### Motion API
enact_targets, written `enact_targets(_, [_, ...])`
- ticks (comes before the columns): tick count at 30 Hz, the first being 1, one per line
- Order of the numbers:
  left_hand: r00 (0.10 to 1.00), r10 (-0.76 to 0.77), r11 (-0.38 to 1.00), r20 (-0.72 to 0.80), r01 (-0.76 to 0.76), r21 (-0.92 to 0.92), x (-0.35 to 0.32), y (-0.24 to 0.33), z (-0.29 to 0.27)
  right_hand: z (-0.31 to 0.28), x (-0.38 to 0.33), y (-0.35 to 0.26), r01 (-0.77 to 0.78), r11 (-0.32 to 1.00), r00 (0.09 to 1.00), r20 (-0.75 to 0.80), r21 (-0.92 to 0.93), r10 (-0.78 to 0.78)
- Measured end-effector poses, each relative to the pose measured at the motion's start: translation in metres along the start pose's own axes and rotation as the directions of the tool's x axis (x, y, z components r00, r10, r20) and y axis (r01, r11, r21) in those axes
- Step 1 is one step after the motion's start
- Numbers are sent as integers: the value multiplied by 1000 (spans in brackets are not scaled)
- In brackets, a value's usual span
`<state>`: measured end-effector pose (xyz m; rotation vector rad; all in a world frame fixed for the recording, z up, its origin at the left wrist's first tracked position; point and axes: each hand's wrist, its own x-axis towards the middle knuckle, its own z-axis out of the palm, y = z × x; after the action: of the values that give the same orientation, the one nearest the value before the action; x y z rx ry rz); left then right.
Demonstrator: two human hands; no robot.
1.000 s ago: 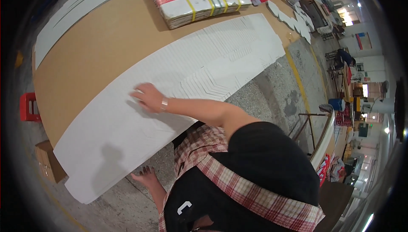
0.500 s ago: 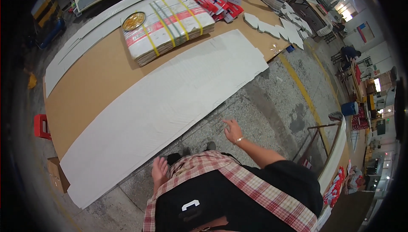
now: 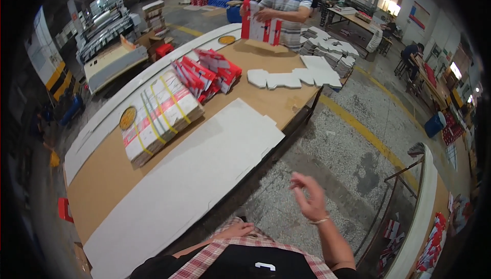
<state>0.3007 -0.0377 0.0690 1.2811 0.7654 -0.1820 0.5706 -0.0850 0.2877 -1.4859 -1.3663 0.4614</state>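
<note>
My right hand (image 3: 310, 195) is raised over the floor beside the table, its fingers loosely bent and apart, with nothing in it. At my waist, my left hand (image 3: 236, 230) lies against the red-and-white plaid apron (image 3: 255, 240), fingers stretched out. A long white cardboard sheet (image 3: 189, 171) covers the near side of the brown-topped table (image 3: 107, 197), beyond both hands. Behind it sits a bundle of flat white-and-red cardboard (image 3: 161, 118) bound with yellow straps. A round roll of yellow tape (image 3: 128, 118) rests on its left end.
Red-and-white folded pieces (image 3: 207, 74) are heaped past the bundle. White cut-out card pieces (image 3: 284, 78) lie at the table's far right. Across the table, a co-worker (image 3: 291, 10) holds a red-and-white card sheet (image 3: 261, 26). A curved-edged table (image 3: 424, 197) stands on the right.
The view has tilted up and turned, bringing in the co-worker's upper body. My right hand has risen with its fingers more bent; my left hand has come against the apron.
</note>
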Motion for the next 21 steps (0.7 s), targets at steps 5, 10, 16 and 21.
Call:
enact_targets(5, [995, 58, 969, 86, -77, 234, 88, 53, -18, -93, 108, -121, 667, 680, 678, -130, -306, -723])
enact_targets(10, [983, 180, 973, 43, -184, 137, 200, 79, -31, -114, 184, -197, 594, 515, 722, 127, -618, -680])
enact_targets(16, [991, 133, 988, -16, -134, -76, 233, 145, -53, -177, 256, -139, 659, 401, 621, 161, -636, -767])
enact_targets(21, [996, 33, 977, -77, -48, -208, 270, 107, -58, -224, 312, -76, 749, 266, 465, 195, -607, -864])
